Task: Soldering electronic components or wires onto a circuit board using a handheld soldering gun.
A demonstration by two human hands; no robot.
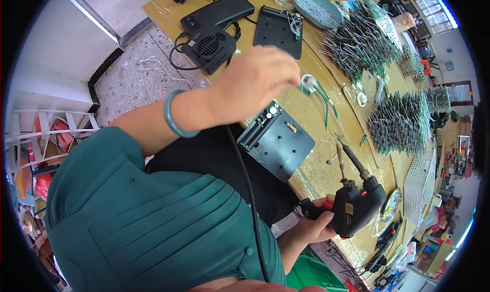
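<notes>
My left hand (pixel 263 80), a green bangle on its wrist, is raised over the table edge. Its bent fingers are pressed together and smeared by motion; whatever they pinch I cannot make out. Right at the fingertips is a white round part (pixel 309 81) with green wires (pixel 323 98). My right hand (pixel 314 226) is closed round the grip of a black soldering gun (pixel 357 210) with a red trigger. Its two metal-tipped rods point toward the table's middle. Between my hands, a black plastic panel (pixel 280 148) with small electronic parts lies at the near edge.
Farther left are a black device with a fan grille (pixel 209 44) and another black panel (pixel 278 32). A blue-grey tray (pixel 317 10) holds white pieces. Dense bundles of wired green boards (pixel 400 123) stand beyond, near a white perforated basket (pixel 419 185). A black cable (pixel 245 185) crosses my front.
</notes>
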